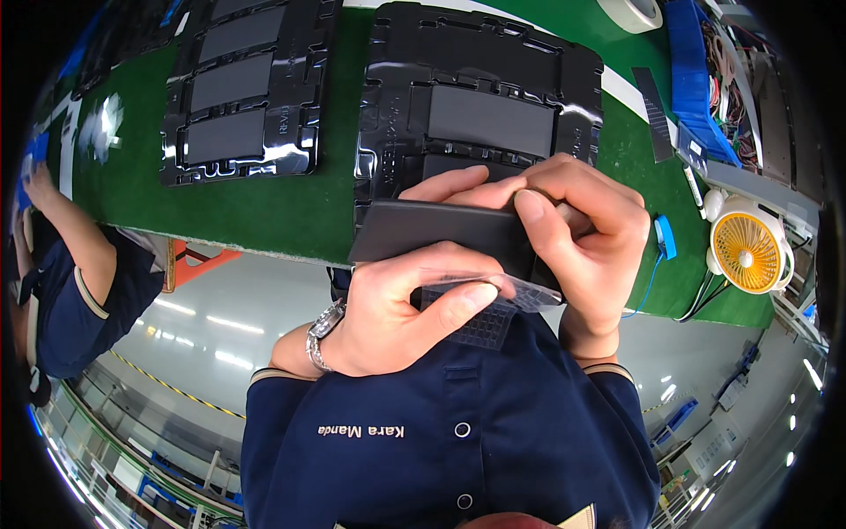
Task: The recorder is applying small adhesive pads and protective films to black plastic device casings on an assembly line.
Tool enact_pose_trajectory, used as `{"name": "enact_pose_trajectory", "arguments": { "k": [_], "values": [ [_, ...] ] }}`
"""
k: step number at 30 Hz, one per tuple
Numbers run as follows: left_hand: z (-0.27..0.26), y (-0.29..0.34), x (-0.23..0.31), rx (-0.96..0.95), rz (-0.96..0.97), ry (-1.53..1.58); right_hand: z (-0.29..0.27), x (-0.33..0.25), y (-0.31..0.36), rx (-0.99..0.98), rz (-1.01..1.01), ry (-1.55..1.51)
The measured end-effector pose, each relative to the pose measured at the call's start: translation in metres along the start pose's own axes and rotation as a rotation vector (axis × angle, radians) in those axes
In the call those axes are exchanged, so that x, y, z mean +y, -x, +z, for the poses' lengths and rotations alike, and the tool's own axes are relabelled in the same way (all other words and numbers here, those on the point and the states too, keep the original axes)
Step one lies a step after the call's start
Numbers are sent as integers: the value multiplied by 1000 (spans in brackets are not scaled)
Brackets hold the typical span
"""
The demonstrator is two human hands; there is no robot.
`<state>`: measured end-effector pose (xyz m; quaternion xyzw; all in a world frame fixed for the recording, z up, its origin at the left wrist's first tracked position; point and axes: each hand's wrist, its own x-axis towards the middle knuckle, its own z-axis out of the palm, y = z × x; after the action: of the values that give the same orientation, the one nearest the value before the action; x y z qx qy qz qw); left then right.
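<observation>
A thin dark grey rectangular panel (432, 227) is held up in front of my chest, tilted. My right hand (589, 231) is closed on its right side, thumb on the near face and fingers along the upper edge. My left hand (401, 309), with a metal watch (324, 333) at the wrist, lies along the panel's lower part. Its thumb and index finger pinch a clear plastic film (533, 294). A sheet with a keyboard-like grid (480, 328) shows below that film; whether the two are joined, I cannot tell. Behind my hands, a black moulded tray (379, 132) holds similar panels (492, 121).
Another black tray (308, 115) of grey panels lies to the left on the green table (264, 212). At right are a blue bin (692, 88) of cables, a tape roll (634, 13), a marker (694, 187) and a yellow-and-white fan (747, 256). A co-worker's arm (84, 234) reaches in at far left.
</observation>
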<state>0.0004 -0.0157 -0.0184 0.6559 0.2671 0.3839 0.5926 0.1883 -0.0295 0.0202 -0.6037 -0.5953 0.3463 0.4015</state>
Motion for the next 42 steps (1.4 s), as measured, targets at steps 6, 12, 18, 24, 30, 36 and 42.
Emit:
{"name": "enact_pose_trajectory", "arguments": {
  "k": [6,12,18,24,30,36,42],
  "values": [
    [3,1,-2,36,-43,50,-3,12,-1,98,-21,103],
    [-3,0,-4,72,-80,79,-6,17,3,-125,76,-94],
    [-36,2,-20,281,-94,-101,-46,60,-55,212,92,25],
    [-40,10,-36,252,-242,-306,-30,92,-87,244,-129,355],
    [-31,5,-24,171,-158,-736,-20,87,-73,316,-210,760],
    [-31,4,-2,234,-112,-231,-21,95,-53,427,-221,555],
    [-49,-3,-5,45,-412,174,-32,97,-50,494,-189,213]
  ]
}}
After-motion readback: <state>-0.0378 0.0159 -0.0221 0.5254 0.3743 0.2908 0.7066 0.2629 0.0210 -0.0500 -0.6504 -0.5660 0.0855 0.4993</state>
